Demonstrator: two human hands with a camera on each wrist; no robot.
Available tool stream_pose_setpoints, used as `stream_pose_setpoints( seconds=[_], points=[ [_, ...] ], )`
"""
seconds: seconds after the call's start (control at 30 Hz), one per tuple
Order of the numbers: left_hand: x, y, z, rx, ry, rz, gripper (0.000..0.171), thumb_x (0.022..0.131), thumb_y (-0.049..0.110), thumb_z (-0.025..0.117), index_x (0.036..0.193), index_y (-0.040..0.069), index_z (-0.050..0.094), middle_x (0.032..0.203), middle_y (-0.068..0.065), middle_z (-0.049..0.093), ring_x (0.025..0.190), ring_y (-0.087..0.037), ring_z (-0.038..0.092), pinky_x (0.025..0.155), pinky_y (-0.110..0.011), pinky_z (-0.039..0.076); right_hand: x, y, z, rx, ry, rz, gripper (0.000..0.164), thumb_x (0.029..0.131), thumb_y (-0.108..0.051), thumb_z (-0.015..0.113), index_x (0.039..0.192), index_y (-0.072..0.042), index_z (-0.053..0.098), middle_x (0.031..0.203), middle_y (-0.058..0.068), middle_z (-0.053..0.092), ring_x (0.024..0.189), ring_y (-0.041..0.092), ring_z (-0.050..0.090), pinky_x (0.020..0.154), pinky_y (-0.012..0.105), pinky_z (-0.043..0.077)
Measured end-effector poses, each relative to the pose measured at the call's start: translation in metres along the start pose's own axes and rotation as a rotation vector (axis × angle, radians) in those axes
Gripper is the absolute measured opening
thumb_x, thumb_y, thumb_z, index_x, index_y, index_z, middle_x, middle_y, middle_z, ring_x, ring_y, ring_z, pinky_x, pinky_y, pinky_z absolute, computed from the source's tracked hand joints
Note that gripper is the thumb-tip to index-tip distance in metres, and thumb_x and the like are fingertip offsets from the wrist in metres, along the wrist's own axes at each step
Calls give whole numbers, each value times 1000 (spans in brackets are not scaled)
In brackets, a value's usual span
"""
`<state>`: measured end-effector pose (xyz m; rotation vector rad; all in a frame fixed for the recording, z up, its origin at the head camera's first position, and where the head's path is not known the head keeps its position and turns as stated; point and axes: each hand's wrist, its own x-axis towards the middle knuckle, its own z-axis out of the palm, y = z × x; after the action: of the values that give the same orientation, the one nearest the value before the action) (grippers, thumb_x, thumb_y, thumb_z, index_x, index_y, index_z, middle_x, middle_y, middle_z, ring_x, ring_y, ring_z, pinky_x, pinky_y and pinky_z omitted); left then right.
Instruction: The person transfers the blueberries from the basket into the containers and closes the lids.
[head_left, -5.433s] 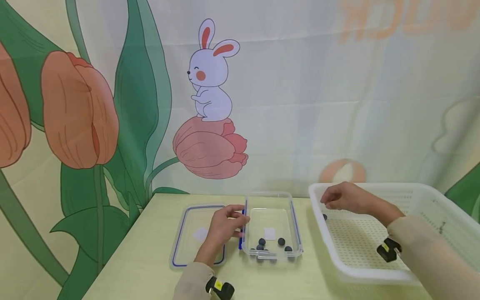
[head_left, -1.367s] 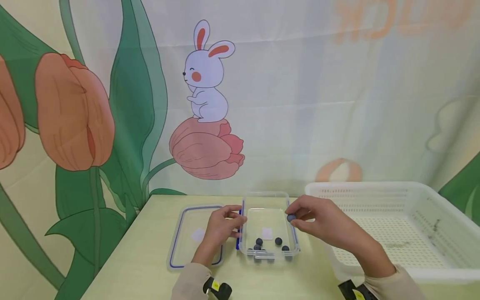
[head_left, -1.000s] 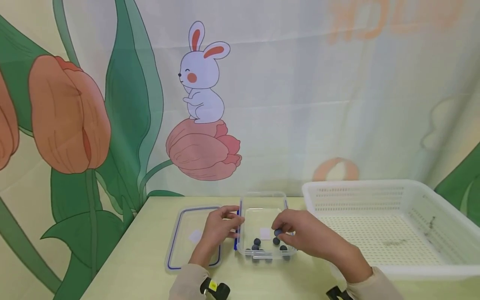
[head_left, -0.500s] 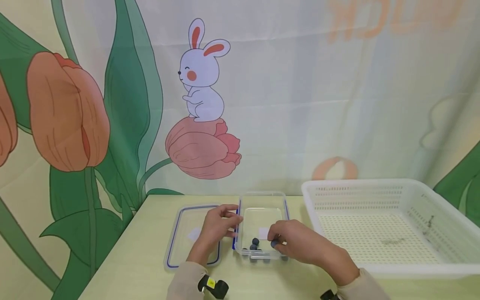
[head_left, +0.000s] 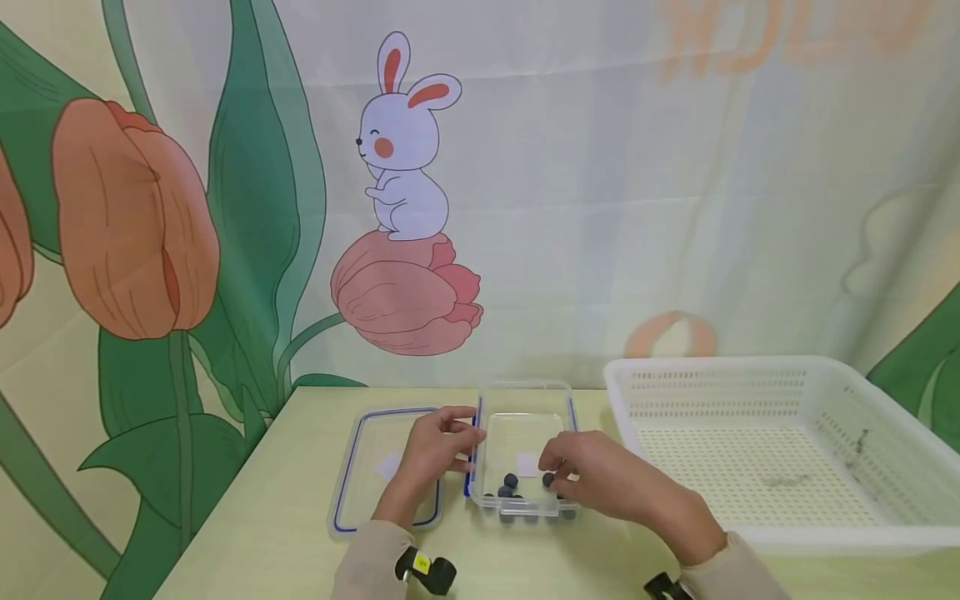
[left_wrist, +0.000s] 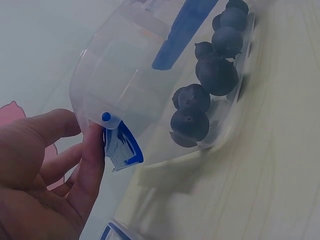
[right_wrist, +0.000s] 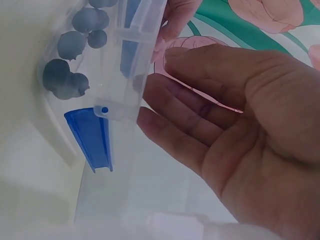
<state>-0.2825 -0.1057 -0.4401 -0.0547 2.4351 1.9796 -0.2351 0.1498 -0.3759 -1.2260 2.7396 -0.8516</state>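
Observation:
A clear plastic food container [head_left: 519, 507] with blue side clips stands uncovered on the table. Several blueberries [head_left: 511, 481] lie at its near end, and they show through the wall in both wrist views. My left hand [head_left: 435, 446] grips the container's left wall, thumb at the rim and fingers outside by the blue clip [left_wrist: 123, 145]. Over the right rim is my right hand [head_left: 611, 475], its fingers loosely bent and parted from the thumb, holding nothing. One blueberry [head_left: 549, 479] sits just below its fingertips in the head view.
Left of the container lies its clear lid [head_left: 363, 492] with a blue seal, partly behind my left hand. A large white perforated basket [head_left: 817, 535] stands at the right. A printed curtain [head_left: 555, 208] hangs behind the table.
My right hand came from the basket with a blueberry, lowered it into the container and has let it go, fingers now parted and slightly raised. The left hand keeps its grip.

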Motion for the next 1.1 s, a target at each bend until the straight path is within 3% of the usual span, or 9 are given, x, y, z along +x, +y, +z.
stream_pose_setpoints(
  seconds=[0.17, 0.37, 0.67, 0.9, 1.1],
  points=[
    [0, 0, -2, -3, 3, 3, 43, 96, 14, 79, 137, 4, 68, 107, -12, 70, 86, -22, 71, 68, -32, 65, -1, 0, -6, 32, 26, 37, 14, 94, -3, 77, 106, -6, 73, 103, -2, 73, 91, 16, 74, 82, 37, 62],
    [-2, 8, -11, -32, 35, 32, 43, 97, 16, 78, 137, 3, 68, 108, -13, 69, 89, -26, 72, 67, -33, 65, -1, -2, -10, 170, 88, 77, 14, 100, -11, 75, 113, -8, 72, 111, -1, 74, 96, 14, 74, 84, 32, 61],
    [-8, 22, -28, 35, 70, 114, 45, 97, 19, 80, 138, 7, 68, 112, -12, 71, 93, -25, 73, 72, -36, 66, 12, -6, 5, 341, 194, 45, 18, 100, -12, 75, 117, -7, 72, 115, 4, 72, 100, 19, 75, 90, 31, 61],
    [-16, 20, -64, 136, 94, 173, 48, 96, 20, 81, 141, 8, 67, 127, -15, 69, 103, -29, 73, 78, -36, 66, 38, -23, 26, 468, 199, 88, 27, 99, -12, 76, 124, -4, 69, 119, 7, 71, 105, 22, 74, 88, 30, 62],
    [-23, 19, -103, 213, 60, 206, 54, 97, 26, 81, 145, 10, 63, 138, -18, 65, 109, -30, 72, 83, -34, 64, 58, -38, 43, 533, 187, 131, 38, 98, -14, 79, 132, -4, 66, 125, 6, 69, 107, 22, 72, 86, 30, 61]
  ],
)
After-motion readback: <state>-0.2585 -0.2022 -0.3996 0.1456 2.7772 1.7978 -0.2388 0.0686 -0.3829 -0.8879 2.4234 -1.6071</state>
